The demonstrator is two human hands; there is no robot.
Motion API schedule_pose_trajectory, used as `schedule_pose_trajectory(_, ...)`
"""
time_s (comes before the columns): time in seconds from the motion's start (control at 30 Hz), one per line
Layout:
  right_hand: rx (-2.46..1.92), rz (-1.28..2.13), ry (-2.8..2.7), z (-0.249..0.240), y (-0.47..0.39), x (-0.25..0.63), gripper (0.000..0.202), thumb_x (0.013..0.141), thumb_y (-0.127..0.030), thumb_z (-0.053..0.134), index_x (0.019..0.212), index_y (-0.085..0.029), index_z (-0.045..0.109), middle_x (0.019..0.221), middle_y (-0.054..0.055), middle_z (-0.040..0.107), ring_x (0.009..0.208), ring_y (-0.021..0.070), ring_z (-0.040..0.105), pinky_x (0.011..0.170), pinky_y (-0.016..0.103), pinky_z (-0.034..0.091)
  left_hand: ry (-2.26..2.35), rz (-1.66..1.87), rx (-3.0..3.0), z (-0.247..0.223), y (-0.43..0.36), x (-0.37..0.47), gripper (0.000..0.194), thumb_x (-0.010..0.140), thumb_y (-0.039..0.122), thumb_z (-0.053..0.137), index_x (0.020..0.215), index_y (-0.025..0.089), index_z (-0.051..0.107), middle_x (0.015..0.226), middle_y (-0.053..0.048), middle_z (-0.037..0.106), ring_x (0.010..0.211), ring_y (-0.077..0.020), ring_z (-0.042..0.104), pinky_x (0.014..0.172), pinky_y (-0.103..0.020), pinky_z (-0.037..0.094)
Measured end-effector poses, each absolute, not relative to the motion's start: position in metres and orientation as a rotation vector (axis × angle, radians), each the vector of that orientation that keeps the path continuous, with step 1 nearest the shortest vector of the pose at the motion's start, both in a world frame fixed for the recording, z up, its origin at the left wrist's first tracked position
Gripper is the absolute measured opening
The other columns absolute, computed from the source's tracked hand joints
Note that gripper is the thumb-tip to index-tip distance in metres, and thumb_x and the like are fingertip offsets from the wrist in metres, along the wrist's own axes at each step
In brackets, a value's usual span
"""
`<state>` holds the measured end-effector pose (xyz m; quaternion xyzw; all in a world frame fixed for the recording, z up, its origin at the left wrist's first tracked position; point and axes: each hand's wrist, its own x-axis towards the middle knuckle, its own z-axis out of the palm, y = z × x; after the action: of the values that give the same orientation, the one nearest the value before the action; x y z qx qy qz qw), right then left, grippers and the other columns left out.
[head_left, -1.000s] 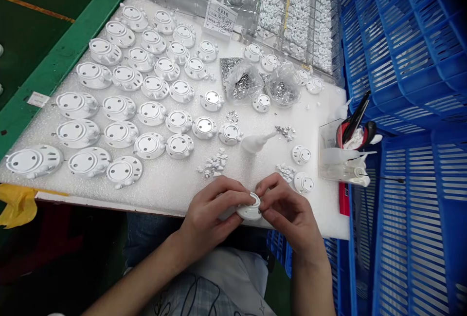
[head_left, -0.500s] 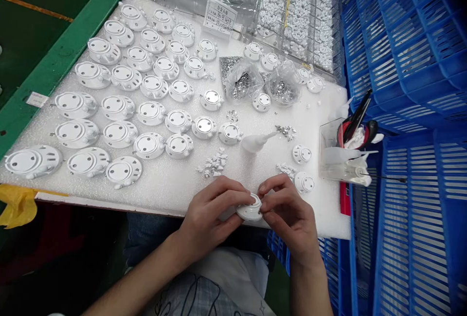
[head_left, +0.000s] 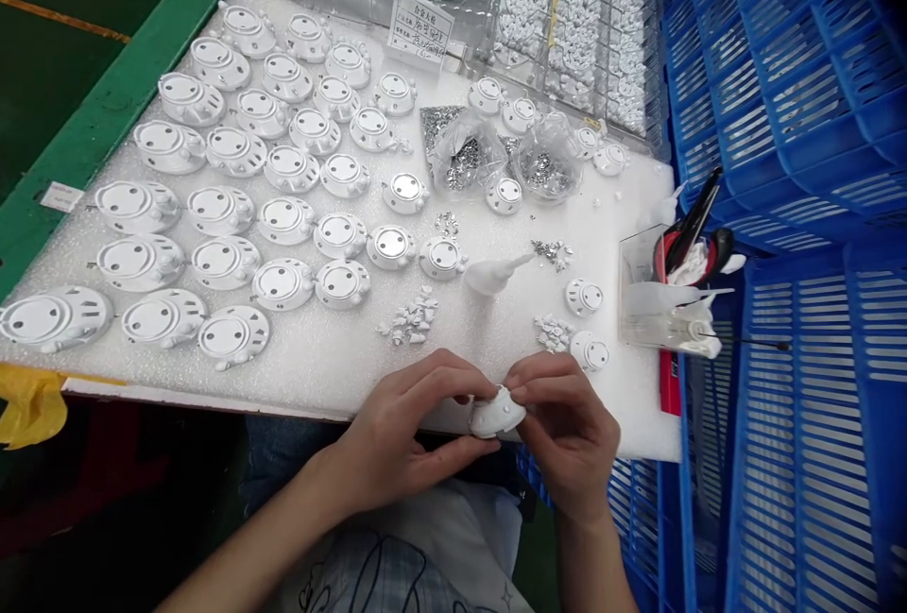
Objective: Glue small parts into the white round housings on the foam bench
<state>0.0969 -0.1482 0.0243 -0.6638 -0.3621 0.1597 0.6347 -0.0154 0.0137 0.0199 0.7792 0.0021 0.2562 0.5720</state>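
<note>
In the head view, we hold one white domed part (head_left: 494, 417) at the near edge of the desk (head_left: 318, 353).
Our left hand (head_left: 407, 419) grips it from the left, thumb low and fingers on top, while our right hand (head_left: 567, 415) pinches its right side; beyond our hands stand a white nozzle bottle (head_left: 487, 279) and a heap of small white pieces (head_left: 414, 318), with rows of similar parts (head_left: 283, 284) leftward.

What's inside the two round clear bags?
Small silvery pieces show in the left bag and the right bag. Anything beneath the top pieces is covered.
</note>
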Motion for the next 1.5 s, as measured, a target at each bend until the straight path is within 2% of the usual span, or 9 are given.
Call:
schedule_pose_trajectory(0.13,-1.525,0.336,-0.843,0.025,-0.147,0.097,0.024,0.093,-0.009,0.071,0.105,-0.031,0.074,0.092,0.001,0.072,0.087,0.0172,0.068,0.077,0.033,0.055,-0.024,0.597,1.794,0.02,0.014,-0.014,0.026,0.097,0.023,0.077,0.121,0.021,0.067,0.102,-0.006,0.076,0.087,-0.0172,0.074,0.077,-0.024,0.062)
schedule_pose_trajectory(0.27,-1.524,0.324,-0.866,0.025,-0.146,0.098,0.024,0.092,-0.008,0.071,0.105,-0.029,0.073,0.092,0.001,0.071,0.086,0.0172,0.067,0.075,0.033,0.055,-0.062,0.596,1.797,0.02,0.014,-0.013,0.02,0.1,0.021,0.072,0.12,0.022,0.069,0.105,-0.006,0.074,0.09,-0.0157,0.075,0.081,-0.022,0.062)
schedule_pose_trajectory(0.57,-1.566,0.284,-0.879,0.025,-0.144,0.098,0.023,0.09,-0.005,0.071,0.101,-0.026,0.073,0.087,0.0,0.071,0.082,0.015,0.066,0.071,0.03,0.055,-0.164,0.618,1.942,0.018,0.017,-0.014,0.015,0.105,0.024,0.063,0.118,0.017,0.065,0.102,-0.009,0.069,0.08,-0.0148,0.07,0.07,-0.02,0.06)
schedule_pose_trajectory(0.67,-1.575,0.279,-0.846,0.025,-0.143,0.095,0.022,0.09,-0.006,0.071,0.099,-0.026,0.073,0.086,0.0,0.071,0.079,0.0152,0.065,0.068,0.03,0.054,-0.164,0.632,2.012,0.021,0.015,-0.014,0.018,0.108,0.027,0.057,0.122,0.016,0.063,0.105,-0.011,0.069,0.085,-0.0165,0.072,0.074,-0.021,0.062)
schedule_pose_trajectory(0.77,-1.521,0.262,-0.758,0.026,-0.141,0.092,0.018,0.091,-0.009,0.071,0.098,-0.026,0.07,0.085,-0.001,0.071,0.078,0.0152,0.065,0.068,0.03,0.054,-0.13,0.619,2.001,0.026,0.011,-0.015,0.023,0.111,0.029,0.052,0.128,0.016,0.061,0.113,-0.012,0.069,0.097,-0.0168,0.074,0.084,-0.02,0.062)
schedule_pose_trajectory(0.9,-1.472,0.229,-0.746,0.027,-0.138,0.091,0.014,0.092,-0.013,0.073,0.095,-0.026,0.067,0.084,-0.001,0.071,0.077,0.0156,0.066,0.068,0.031,0.054,-0.076,0.562,1.884,0.03,0.005,-0.018,0.025,0.108,0.025,0.06,0.132,0.018,0.062,0.119,-0.011,0.07,0.107,-0.017,0.074,0.096,-0.021,0.061)
schedule_pose_trajectory(1.07,-1.481,0.207,-0.743,0.025,-0.138,0.092,0.015,0.093,-0.013,0.072,0.094,-0.026,0.066,0.084,0.0,0.069,0.078,0.0159,0.066,0.068,0.031,0.054,-0.069,0.543,1.803,0.023,0.002,-0.018,0.036,0.105,0.02,0.064,0.14,0.022,0.062,0.123,-0.012,0.071,0.11,-0.0206,0.074,0.096,-0.027,0.063)
schedule_pose_trajectory(1.33,-1.464,0.208,-0.696,0.022,-0.138,0.093,0.016,0.091,-0.011,0.072,0.093,-0.026,0.066,0.085,-0.001,0.069,0.079,0.0155,0.065,0.07,0.03,0.054,-0.088,0.492,1.878,0.031,0.008,-0.011,0.032,0.106,0.017,0.061,0.138,0.021,0.063,0.122,-0.012,0.072,0.109,-0.0197,0.075,0.095,-0.026,0.064)
schedule_pose_trajectory(1.5,-1.447,0.239,-0.667,0.023,-0.139,0.094,0.017,0.091,-0.01,0.073,0.092,-0.025,0.067,0.086,-0.001,0.068,0.08,0.0138,0.065,0.071,0.028,0.054,-0.125,0.518,1.909,0.029,0.007,-0.009,0.031,0.107,0.016,0.06,0.138,0.019,0.062,0.121,-0.011,0.07,0.109,-0.0169,0.074,0.096,-0.022,0.062)
